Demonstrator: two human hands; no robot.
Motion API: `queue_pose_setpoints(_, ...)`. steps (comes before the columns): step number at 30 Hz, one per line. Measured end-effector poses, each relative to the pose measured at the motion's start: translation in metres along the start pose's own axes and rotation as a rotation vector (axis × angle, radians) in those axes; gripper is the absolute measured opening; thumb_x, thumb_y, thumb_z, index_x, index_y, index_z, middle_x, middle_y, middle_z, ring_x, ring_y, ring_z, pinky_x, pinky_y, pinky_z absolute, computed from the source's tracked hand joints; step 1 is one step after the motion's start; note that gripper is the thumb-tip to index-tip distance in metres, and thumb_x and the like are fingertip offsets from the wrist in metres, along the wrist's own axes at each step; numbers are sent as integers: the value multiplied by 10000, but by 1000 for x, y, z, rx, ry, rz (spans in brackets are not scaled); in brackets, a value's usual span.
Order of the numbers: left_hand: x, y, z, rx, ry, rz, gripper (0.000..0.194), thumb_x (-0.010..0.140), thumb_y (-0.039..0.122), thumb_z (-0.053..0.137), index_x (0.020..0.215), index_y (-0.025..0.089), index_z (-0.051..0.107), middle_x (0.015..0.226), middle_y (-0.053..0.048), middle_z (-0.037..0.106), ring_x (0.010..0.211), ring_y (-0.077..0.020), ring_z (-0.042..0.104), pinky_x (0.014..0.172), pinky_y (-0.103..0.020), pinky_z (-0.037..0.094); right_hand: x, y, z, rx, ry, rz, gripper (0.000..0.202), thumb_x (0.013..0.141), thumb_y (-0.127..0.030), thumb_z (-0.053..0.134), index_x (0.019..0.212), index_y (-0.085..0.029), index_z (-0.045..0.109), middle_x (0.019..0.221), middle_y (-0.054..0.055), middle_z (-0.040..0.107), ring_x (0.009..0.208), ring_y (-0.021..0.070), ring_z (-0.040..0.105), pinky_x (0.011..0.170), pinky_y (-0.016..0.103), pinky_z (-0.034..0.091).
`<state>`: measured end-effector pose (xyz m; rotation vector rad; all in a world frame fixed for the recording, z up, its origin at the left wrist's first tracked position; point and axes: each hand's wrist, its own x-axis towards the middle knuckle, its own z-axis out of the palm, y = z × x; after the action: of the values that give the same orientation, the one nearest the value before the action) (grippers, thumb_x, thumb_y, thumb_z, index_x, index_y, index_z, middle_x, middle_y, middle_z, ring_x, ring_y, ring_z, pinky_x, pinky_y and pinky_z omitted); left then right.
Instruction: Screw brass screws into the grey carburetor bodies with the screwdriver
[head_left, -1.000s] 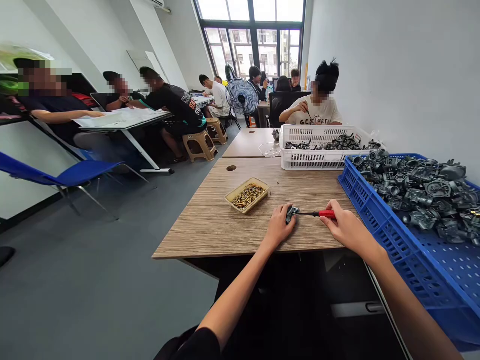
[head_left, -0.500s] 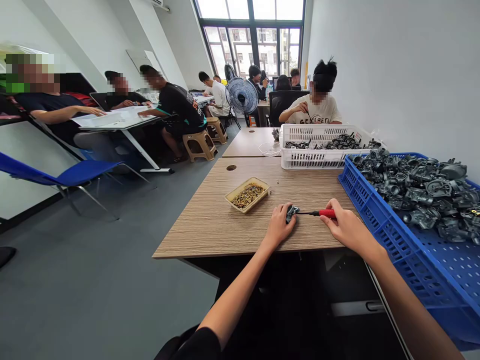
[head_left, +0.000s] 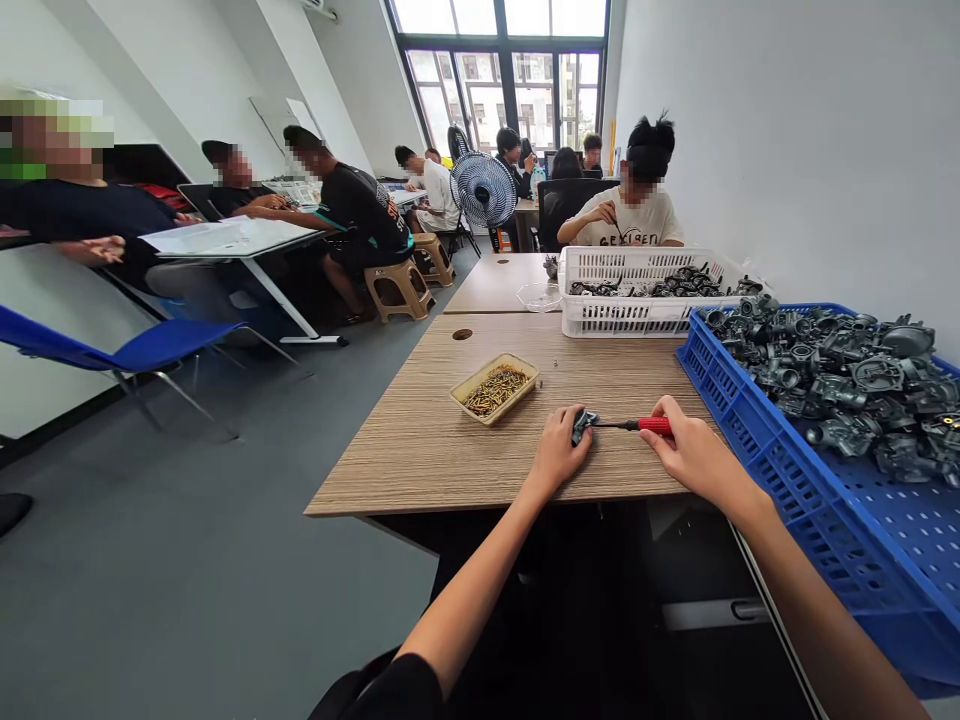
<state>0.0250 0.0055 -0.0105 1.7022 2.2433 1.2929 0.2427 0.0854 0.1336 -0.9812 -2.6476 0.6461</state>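
Observation:
On the wood-grain table [head_left: 420,450], my left hand [head_left: 556,450] is closed around a small grey metal carburetor [head_left: 584,426], which it partly hides. My right hand [head_left: 686,445] grips the red handle of a screwdriver [head_left: 654,426]. The dark shaft lies nearly level and points left, its tip meeting the carburetor's right side. What the tip touches is too small to make out. Beyond my left hand sits a cream tray [head_left: 459,402] full of brass-coloured screws [head_left: 495,390].
At my right stands a blue crate [head_left: 795,520] heaped with grey carburetors [head_left: 847,370]. A white basket [head_left: 637,320] of dark metal parts is at the table's far side, with a co-worker [head_left: 630,215] behind it. A blue chair [head_left: 176,345] and a fan [head_left: 483,190] are further off.
My hands, the carburetor and the screwdriver stay nearly in place. At the left table, a seated person has drawn a hand back from the tabletop, and other people there have shifted their arms.

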Motion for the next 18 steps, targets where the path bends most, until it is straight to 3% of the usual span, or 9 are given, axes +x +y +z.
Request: queue_pose_setpoints(18, -1, 1, 0, -3, -1, 2, 392, 974, 288, 572, 1361, 242, 530, 1257, -96, 634, 1212, -282, 574, 1036, -435, 481, 0, -2, 0, -7, 7, 2, 158, 1004, -416, 478, 992, -274, 408, 775, 21, 682, 742, 247, 671, 642, 286, 371)
